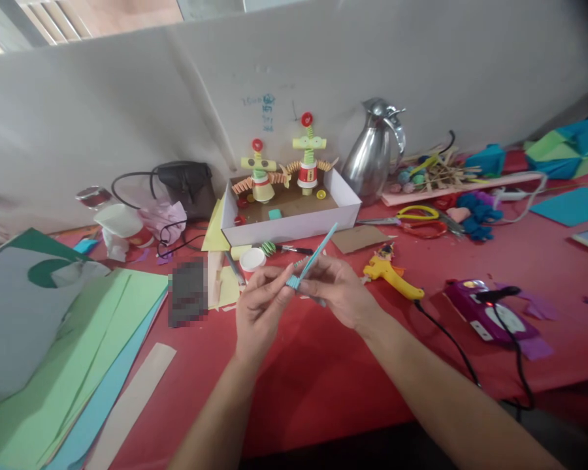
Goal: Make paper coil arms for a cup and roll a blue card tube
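Note:
Between my two hands, above the red tabletop, is a light-blue paper strip [318, 256], folded into a small stack at its lower end. My left hand [263, 307] pinches that folded end between thumb and fingers. From the other side my right hand [334, 287] grips the strip, whose loose length sticks up to the right. A white-rimmed paper cup [253, 260] stands just behind my left hand. Beyond it, a white box [294, 225] holds two paper-cup figures, a left one [262, 186] and a right one [308, 171], with pleated paper arms and red tops.
At right lie a yellow glue gun [392, 275], scissors [424, 220] and a purple power socket [487, 313] with a cable plugged in. A steel jug [372, 153] stands by the wall. Green paper sheets [98, 339] and a pale strip [132, 405] cover the left side.

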A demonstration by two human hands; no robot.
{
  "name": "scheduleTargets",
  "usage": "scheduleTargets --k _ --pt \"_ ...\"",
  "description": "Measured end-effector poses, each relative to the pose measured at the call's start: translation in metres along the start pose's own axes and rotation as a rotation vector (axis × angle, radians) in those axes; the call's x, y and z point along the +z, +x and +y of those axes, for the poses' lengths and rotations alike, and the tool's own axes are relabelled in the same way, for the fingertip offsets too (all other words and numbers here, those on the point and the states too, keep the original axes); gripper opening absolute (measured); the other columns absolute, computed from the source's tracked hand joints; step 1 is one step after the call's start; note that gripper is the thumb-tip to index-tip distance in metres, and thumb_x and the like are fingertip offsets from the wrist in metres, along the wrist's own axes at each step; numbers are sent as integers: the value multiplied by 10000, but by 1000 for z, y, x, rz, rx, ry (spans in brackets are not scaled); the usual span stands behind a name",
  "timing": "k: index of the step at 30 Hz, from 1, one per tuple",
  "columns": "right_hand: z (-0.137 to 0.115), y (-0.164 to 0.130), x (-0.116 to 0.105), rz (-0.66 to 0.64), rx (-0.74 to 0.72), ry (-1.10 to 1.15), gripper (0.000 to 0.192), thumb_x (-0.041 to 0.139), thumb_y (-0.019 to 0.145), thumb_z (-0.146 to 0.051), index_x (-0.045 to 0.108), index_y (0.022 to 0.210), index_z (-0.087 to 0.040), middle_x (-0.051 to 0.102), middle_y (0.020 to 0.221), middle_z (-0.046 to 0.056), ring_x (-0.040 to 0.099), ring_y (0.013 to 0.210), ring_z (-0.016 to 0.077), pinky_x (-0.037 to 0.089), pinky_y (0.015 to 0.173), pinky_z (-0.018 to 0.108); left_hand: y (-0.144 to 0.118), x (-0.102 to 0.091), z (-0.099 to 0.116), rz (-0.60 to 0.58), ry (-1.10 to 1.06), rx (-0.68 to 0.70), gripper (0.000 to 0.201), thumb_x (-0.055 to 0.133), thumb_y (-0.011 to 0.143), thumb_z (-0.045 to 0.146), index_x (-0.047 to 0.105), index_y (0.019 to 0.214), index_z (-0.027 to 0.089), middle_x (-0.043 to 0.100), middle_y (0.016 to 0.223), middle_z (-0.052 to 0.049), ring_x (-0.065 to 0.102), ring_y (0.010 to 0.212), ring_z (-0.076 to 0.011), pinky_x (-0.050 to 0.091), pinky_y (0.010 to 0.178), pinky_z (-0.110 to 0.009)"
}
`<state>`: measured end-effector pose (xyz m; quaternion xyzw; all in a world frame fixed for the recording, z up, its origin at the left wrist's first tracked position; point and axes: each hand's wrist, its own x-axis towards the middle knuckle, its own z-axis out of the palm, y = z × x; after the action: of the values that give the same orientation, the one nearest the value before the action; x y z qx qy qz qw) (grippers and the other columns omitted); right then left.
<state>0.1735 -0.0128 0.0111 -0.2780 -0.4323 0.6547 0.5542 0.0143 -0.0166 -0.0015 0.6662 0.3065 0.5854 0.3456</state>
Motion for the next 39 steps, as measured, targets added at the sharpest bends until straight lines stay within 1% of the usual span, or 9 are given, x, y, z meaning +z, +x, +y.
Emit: scheduleTargets --k 5,9,13,18,21,24,31,35,39 --pt "2 1 -3 -35 15 -15 209 858 659 -292 722 801 -219 696 737 -18 599 663 111 462 574 238 4 -6 -4 30 -179 -158 305 800 731 184 784 1008 312 633 857 -33 582 800 -138 517 679 -254" --pt "0 1 -6 -58 29 -52 194 856 664 -300 721 779 -223 696 730 -21 583 641 108 447 555 239 8 -12 -4 14 -142 -212 283 847 672 197 804 938 285 667 818 -39 601 782 -146 524 683 -259" --pt "1 0 -8 -69 50 -86 187 858 674 -297 707 750 -218 679 695 -28 567 607 101 442 546 242 11 -16 0 -39 -75 -156 220 855 662 198 809 861 279 700 790 -33 619 749 -147 532 666 -261" --pt "3 1 -9 -49 81 -72 225 875 640 -297 682 710 -204 670 661 -28 586 587 109 435 513 241 12 -17 6 -21 74 -39 204 856 662 208 807 848 277 717 771 -37 638 724 -153 542 652 -269" --pt "2 2 -8 -38 97 -56 226 875 642 -286 676 696 -195 681 652 -20 588 575 102 401 480 223 11 -16 7 -25 92 -10 216 846 674 189 804 864 283 719 785 -32 645 738 -147 545 657 -258" --pt "-2 2 -8 -43 114 -39 218 875 642 -270 681 698 -188 692 645 -16 589 562 98 392 467 216 12 -17 4 -29 88 -1 222 840 679 173 803 866 287 727 793 -29 650 740 -142 548 656 -249" --pt "1 3 -7 -92 207 47 237 891 612 -256 677 682 -181 721 647 -1 657 594 125 487 557 251 15 -22 -4 -98 10 -37 188 844 675 188 808 836 278 744 850 -57 686 785 -173 581 695 -285" --pt "6 4 -6 -73 196 105 265 907 584 -247 662 659 -183 719 624 -7 672 592 123 492 563 241 13 -19 -5 -81 -50 -81 191 823 700 171 807 854 283 767 870 -57 708 798 -185 596 700 -295" --pt "7 3 -3 -52 216 117 275 912 568 -258 664 657 -179 724 627 0 674 582 131 505 552 249 13 -18 -6 -66 -66 -81 164 838 687 214 808 835 276 766 833 -57 708 755 -190 599 669 -304"
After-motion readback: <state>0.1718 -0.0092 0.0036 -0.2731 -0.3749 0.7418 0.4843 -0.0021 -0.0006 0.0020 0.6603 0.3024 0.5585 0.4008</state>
